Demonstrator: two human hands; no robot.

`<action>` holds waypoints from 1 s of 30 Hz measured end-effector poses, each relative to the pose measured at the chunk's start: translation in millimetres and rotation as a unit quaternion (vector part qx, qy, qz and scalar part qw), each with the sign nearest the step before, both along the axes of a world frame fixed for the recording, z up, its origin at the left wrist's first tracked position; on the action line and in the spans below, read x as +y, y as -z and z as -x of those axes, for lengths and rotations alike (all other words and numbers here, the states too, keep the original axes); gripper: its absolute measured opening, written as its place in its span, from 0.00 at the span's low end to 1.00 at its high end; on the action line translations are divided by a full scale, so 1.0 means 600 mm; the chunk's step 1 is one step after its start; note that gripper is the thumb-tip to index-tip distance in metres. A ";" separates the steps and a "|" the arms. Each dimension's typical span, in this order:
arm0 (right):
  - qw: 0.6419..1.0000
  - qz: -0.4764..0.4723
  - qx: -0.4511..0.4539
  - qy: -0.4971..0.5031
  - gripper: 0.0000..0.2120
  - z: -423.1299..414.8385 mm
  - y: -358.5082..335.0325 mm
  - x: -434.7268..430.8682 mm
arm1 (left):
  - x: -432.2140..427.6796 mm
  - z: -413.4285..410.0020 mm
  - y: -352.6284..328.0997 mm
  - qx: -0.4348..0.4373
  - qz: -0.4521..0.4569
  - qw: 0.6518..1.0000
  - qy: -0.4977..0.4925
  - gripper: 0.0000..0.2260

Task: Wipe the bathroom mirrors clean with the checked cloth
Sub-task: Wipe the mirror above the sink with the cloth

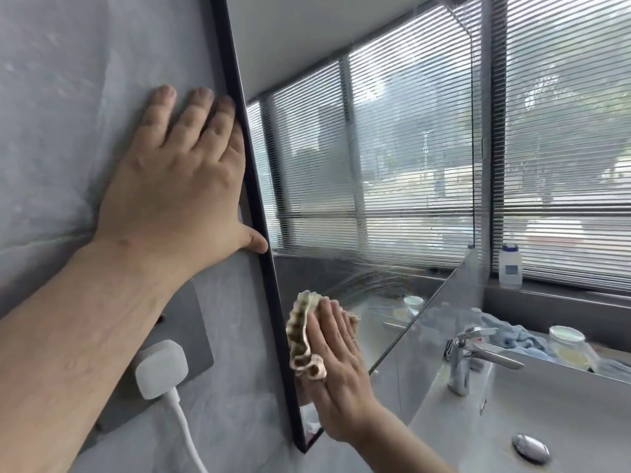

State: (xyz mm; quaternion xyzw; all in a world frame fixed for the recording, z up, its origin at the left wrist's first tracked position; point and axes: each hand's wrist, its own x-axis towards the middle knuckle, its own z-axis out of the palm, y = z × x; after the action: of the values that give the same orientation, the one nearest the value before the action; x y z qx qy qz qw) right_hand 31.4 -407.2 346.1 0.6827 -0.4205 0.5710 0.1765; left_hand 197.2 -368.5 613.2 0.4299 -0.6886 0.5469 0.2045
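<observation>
I have the right hand (336, 367) flat on the mirror (375, 165), low down near its bottom left corner, with the checked cloth (302, 336) bunched between palm and glass. The grip there is wide open — fingers straight and pressing, nothing pinched; the cloth stays put only by pressure. The left hand (177, 179) lies spread on the grey wall (51, 114), fingers straight, its thumb against the mirror's black frame (254, 186), holding nothing.

To do this stroke well, I judge I should keep the palm pressure even and sweep in long overlapping passes. A fan of streaks (372, 281) shows on the glass just above the cloth, so that patch wants a second pass. The cloth is crumpled and sticks out past the fingers towards the frame; flattening it would give more contact.

The glass reflects slatted blinds (563, 131) and a window. Below it a pale sink (512, 404) carries a chrome tap (471, 356) and a drain plug (531, 447). On the desk behind the sink sit a glass jar (568, 343) and a blue towel (512, 332); a white bottle (510, 266) stands on the sill. A white plug (160, 368) sits in the wall socket beside the frame — worth keeping damp cloth away from it.
</observation>
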 end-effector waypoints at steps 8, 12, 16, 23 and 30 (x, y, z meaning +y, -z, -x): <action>0.961 -0.037 -0.274 -0.027 0.26 0.139 -0.068 -0.103 | -0.003 0.000 0.000 -0.006 0.009 1.000 -0.001 0.60; 0.868 -0.107 -0.484 -0.038 0.38 0.248 -0.017 -0.202 | -0.007 0.000 0.000 0.000 0.017 1.000 0.014 0.61; 0.858 -0.103 -0.503 -0.018 0.27 0.206 0.031 -0.188 | -0.004 -0.001 0.001 -0.001 0.017 0.999 0.030 0.61; 0.901 -0.123 -0.415 -0.023 0.26 0.039 0.111 -0.058 | -0.005 0.001 0.004 0.006 0.016 0.999 0.042 0.60; 0.952 -0.162 -0.259 -0.023 0.31 -0.095 0.136 0.048 | -0.001 -0.003 0.004 -0.014 0.017 1.000 0.017 0.60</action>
State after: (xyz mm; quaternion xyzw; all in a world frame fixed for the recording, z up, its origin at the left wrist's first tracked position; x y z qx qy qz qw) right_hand 88.1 -378.2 264.3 0.5400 -0.5226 0.6566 -0.0646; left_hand 199.0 -369.4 611.1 0.4073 -0.6892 0.5607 0.2113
